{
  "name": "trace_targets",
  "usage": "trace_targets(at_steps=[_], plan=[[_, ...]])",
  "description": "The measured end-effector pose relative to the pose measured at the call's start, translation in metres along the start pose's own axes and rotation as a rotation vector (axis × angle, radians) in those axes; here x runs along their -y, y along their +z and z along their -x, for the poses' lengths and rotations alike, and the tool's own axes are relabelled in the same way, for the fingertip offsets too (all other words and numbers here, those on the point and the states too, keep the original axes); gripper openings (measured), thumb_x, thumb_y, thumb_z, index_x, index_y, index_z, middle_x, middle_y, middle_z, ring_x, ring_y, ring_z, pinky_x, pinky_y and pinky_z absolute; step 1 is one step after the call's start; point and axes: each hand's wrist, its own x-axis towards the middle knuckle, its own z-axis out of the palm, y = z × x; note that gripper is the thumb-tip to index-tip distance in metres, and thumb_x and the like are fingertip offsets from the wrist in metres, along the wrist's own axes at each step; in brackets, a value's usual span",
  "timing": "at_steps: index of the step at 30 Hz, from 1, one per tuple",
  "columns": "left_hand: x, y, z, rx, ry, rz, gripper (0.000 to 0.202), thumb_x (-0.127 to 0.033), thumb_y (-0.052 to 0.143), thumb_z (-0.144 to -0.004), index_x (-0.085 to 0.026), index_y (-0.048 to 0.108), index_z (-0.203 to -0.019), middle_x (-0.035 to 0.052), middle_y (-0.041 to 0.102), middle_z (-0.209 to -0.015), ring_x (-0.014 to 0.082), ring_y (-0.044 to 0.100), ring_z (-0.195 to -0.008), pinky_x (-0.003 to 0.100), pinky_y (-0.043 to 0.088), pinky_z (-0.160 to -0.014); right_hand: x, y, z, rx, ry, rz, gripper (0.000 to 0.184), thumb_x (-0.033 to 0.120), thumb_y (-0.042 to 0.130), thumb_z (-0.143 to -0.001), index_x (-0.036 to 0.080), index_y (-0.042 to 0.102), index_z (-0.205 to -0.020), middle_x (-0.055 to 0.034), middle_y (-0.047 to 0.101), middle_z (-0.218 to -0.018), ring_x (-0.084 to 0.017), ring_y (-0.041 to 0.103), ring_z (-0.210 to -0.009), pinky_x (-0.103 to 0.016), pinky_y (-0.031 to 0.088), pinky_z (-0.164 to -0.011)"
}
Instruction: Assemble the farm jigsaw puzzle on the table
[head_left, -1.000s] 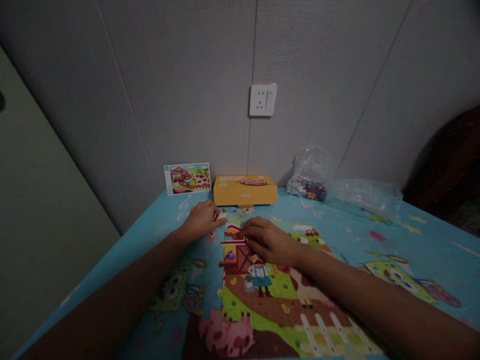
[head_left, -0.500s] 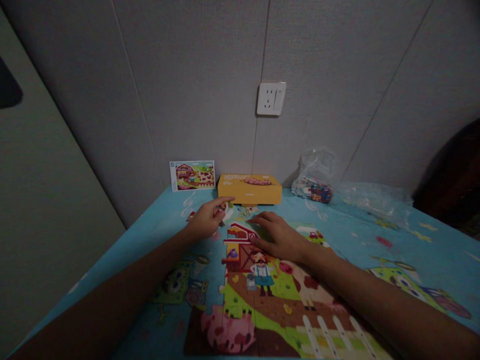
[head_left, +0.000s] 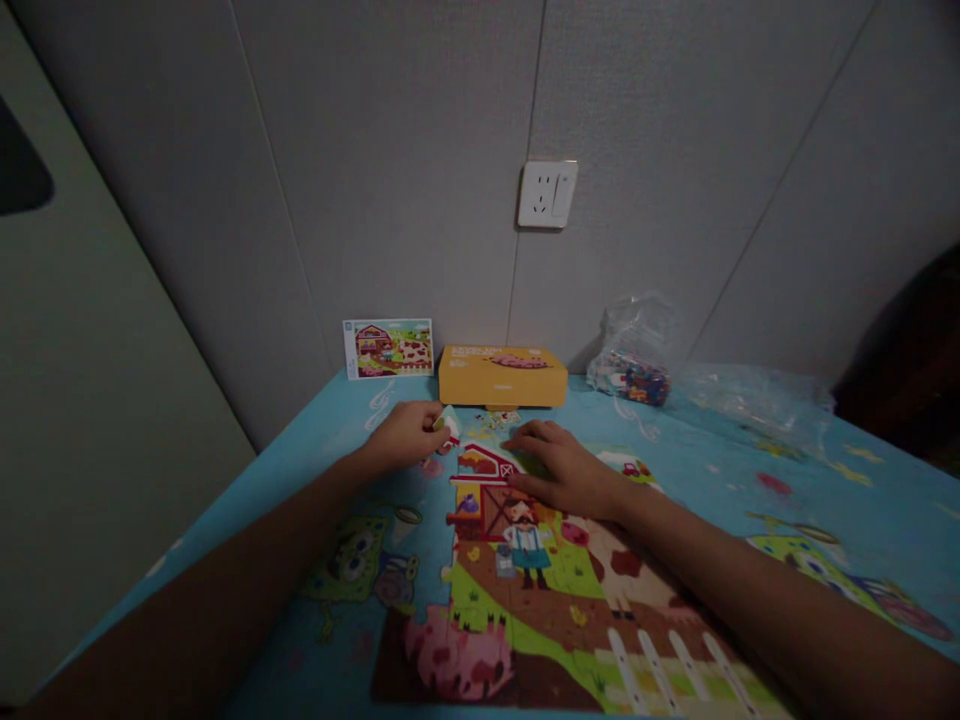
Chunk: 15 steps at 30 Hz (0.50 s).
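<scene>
yellow box (head_left: 502,378) bears white lettering, too blurred to read; the left hand (head_left: 406,436) pinches a puzzle piece (head_left: 448,424); the right hand (head_left: 566,470), loosely spread, rests on the puzzle (head_left: 540,625).

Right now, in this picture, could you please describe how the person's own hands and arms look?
The left hand and right hand wear no gloves. No sleeve, watch or bracelet shows on the left forearm or right forearm. Dim light hides finer details.
</scene>
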Motion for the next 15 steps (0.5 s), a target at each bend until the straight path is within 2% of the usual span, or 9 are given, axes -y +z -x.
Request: trace_targets(at_steps=[3,6,8,11,15], plan=[[0.001,-0.012,0.0,-0.027,-0.001,-0.106,0.017,-0.023,0.056,-0.067,-0.018,0.049,-0.052,-0.0037,0.053,-0.047,0.0114,0.047,-0.048,0.023,0.026,-0.047,0.001,-0.001,0.001,-0.004,-0.005,-0.003,0.044,0.046,0.054,-0.093,0.015,0.061,-0.123,-0.0146,0.058,-0.111,-0.028,0.053,-0.105,-0.047,0.045,-0.093],[0.003,-0.018,-0.001,-0.023,0.008,-0.149,0.028,-0.027,0.054,-0.071,-0.018,0.049,-0.045,-0.0032,0.045,-0.044,0.0116,0.043,-0.048,0.025,0.028,-0.05,0.002,-0.002,0.001,-0.006,-0.006,-0.008,0.044,0.046,0.053,-0.093,0.014,0.061,-0.122,-0.0151,0.058,-0.112,-0.028,0.054,-0.105,-0.047,0.046,-0.093],[0.004,-0.018,-0.002,0.013,0.041,-0.144,0.034,-0.031,0.051,-0.076,-0.017,0.052,-0.045,-0.0015,0.05,-0.05,0.0122,0.048,-0.053,0.024,0.035,-0.055,0.002,-0.001,0.001,-0.009,-0.007,-0.007,0.044,0.046,0.053,-0.093,0.014,0.061,-0.122,-0.0152,0.057,-0.112,-0.028,0.054,-0.105,-0.047,0.046,-0.093],[0.003,-0.013,-0.003,0.084,0.089,-0.146,0.034,-0.035,0.052,-0.078,-0.017,0.065,-0.052,0.0015,0.065,-0.073,0.0142,0.058,-0.071,0.024,0.043,-0.071,0.001,-0.001,0.001,-0.012,-0.013,-0.004,0.044,0.046,0.052,-0.094,0.014,0.061,-0.122,-0.0149,0.058,-0.111,-0.028,0.054,-0.104,-0.047,0.046,-0.092],[0.002,-0.008,-0.003,0.108,0.046,-0.191,0.03,-0.035,0.055,-0.076,-0.019,0.069,-0.055,0.0048,0.073,-0.085,0.0208,0.062,-0.094,0.027,0.044,-0.086,0.0,0.0,0.001,-0.014,-0.02,-0.01,0.043,0.045,0.052,-0.094,0.014,0.061,-0.122,-0.0147,0.058,-0.112,-0.028,0.054,-0.105,-0.046,0.046,-0.092]])
